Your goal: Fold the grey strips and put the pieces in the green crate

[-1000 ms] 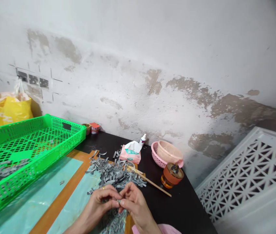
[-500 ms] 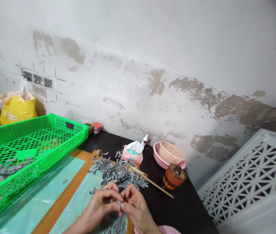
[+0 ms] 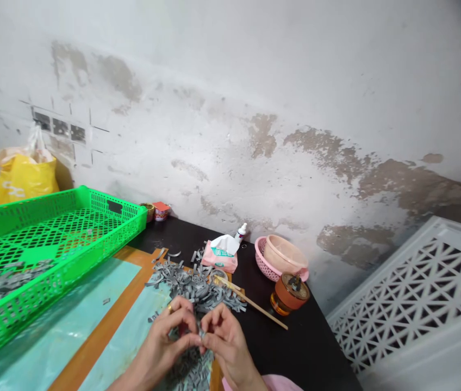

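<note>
My left hand (image 3: 173,336) and my right hand (image 3: 227,343) meet fingertip to fingertip at the bottom centre, over the table. Both are closed in a pinch around a small grey piece (image 3: 201,334), which the fingers mostly cover. Beyond the hands spreads a heap of curved grey strips (image 3: 198,285). More small grey pieces (image 3: 193,369) lie below and between the wrists. A thin wooden stick with a pale brush-like end (image 3: 255,305) rests against the heap's right side.
At left stands a green crate (image 3: 104,239) holding grey pieces. A pink tissue pack (image 3: 219,259), a white bottle (image 3: 241,232), pink baskets (image 3: 285,255) and an amber jar (image 3: 290,294) stand on the dark table (image 3: 307,347). A white plastic lattice (image 3: 410,309) is at right.
My left hand's fingers have lifted and spread a little from the right hand's, while the thumbs stay together at the small piece. The view has shifted slightly.
</note>
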Demonstrator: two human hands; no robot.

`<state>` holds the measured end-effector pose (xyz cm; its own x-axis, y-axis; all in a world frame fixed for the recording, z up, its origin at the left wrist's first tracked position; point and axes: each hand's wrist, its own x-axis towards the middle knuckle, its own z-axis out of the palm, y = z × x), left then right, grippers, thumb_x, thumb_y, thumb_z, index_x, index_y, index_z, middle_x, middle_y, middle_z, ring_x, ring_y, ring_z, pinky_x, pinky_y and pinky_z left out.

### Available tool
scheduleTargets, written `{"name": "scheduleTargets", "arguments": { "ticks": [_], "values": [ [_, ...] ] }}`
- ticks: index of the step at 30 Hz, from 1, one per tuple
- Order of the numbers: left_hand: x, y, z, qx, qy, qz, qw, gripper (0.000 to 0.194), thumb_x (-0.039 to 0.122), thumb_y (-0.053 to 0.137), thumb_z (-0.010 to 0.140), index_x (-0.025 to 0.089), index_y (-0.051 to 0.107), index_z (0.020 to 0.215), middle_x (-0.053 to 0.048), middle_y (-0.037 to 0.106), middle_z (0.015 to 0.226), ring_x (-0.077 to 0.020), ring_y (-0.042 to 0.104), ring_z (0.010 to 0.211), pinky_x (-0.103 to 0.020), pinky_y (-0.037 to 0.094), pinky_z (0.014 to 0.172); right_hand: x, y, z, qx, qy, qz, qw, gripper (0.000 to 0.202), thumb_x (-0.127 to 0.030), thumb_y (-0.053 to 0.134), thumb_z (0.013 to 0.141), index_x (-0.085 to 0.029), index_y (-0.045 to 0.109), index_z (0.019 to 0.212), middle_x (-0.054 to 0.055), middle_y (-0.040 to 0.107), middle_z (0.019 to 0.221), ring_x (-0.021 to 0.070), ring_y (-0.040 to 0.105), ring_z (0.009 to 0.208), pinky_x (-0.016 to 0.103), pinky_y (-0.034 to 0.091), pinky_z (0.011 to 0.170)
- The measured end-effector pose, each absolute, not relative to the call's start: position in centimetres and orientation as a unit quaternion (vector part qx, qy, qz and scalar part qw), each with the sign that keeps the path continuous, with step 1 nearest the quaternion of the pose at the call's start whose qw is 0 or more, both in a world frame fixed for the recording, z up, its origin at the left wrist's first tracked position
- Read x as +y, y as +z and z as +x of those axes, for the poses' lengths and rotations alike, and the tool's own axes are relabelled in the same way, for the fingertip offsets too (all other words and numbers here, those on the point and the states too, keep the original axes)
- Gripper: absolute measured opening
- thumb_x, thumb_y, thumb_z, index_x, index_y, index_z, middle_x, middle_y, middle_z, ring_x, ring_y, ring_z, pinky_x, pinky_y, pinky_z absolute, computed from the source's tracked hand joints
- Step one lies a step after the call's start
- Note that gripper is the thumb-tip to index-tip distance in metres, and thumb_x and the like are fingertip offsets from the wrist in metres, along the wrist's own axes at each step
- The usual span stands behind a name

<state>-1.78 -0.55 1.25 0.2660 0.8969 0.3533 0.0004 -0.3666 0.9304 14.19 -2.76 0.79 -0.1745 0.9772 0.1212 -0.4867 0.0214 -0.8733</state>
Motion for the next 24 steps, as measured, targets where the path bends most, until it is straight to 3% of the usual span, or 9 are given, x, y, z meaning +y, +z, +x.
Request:
{"name": "scheduleTargets", "arguments": {
  "ticks": [4, 15, 20, 24],
  "values": [
    [-0.3, 0.8, -1.8, 0.347, 0.473, 0.685, 0.432, 0.015, 0.028, 0.075, 0.075, 0.020, 0.073, 0.063, -0.004, 0.055, 0.083, -0.0221, 0.055, 0.081, -0.031, 0.042, 0.075, -2.5, 0.5, 14.5, -0.440, 0.623, -0.299, 0.573, 0.043, -0.026, 0.085, 0.061, -0.022, 0.045, 0.076, -0.004, 0.056, 0.074, 0.0097, 0.048, 0.059, 0.022, 0.043, 0.054],
    [-0.6, 1.7, -2.2, 0.298, 0.376, 0.690, 0.542, 0.021, 0.037, 0.071, 0.077, 0.018, 0.066, 0.070, -0.003, 0.057, 0.086, -0.0213, 0.053, 0.082, -0.029, 0.039, 0.071, -2.6, 1.4, 15.2, -0.508, 0.561, -0.372, 0.537, 0.036, -0.019, 0.088, 0.053, -0.019, 0.053, 0.065, -0.003, 0.062, 0.065, 0.0121, 0.054, 0.062, 0.023, 0.040, 0.059],
    [-1.1, 1.7, -2.2, 0.291, 0.395, 0.701, 0.517, 0.024, 0.040, 0.061, 0.086, 0.019, 0.058, 0.074, -0.003, 0.055, 0.088, -0.0219, 0.049, 0.085, -0.031, 0.038, 0.077, -2.5, 1.0, 15.0, -0.496, 0.615, -0.370, 0.489, 0.032, -0.032, 0.086, 0.059, -0.016, 0.061, 0.071, -0.001, 0.063, 0.064, 0.0114, 0.056, 0.053, 0.024, 0.046, 0.053],
    [-1.2, 1.6, -1.9, 0.263, 0.393, 0.681, 0.560, 0.023, 0.040, 0.058, 0.088, 0.020, 0.055, 0.076, -0.003, 0.054, 0.087, -0.0217, 0.051, 0.085, -0.033, 0.040, 0.078, -2.4, 0.2, 15.0, -0.471, 0.638, -0.354, 0.496, 0.034, -0.037, 0.084, 0.062, -0.014, 0.061, 0.070, 0.000, 0.064, 0.059, 0.0116, 0.058, 0.047, 0.024, 0.048, 0.050]
  ]
}}
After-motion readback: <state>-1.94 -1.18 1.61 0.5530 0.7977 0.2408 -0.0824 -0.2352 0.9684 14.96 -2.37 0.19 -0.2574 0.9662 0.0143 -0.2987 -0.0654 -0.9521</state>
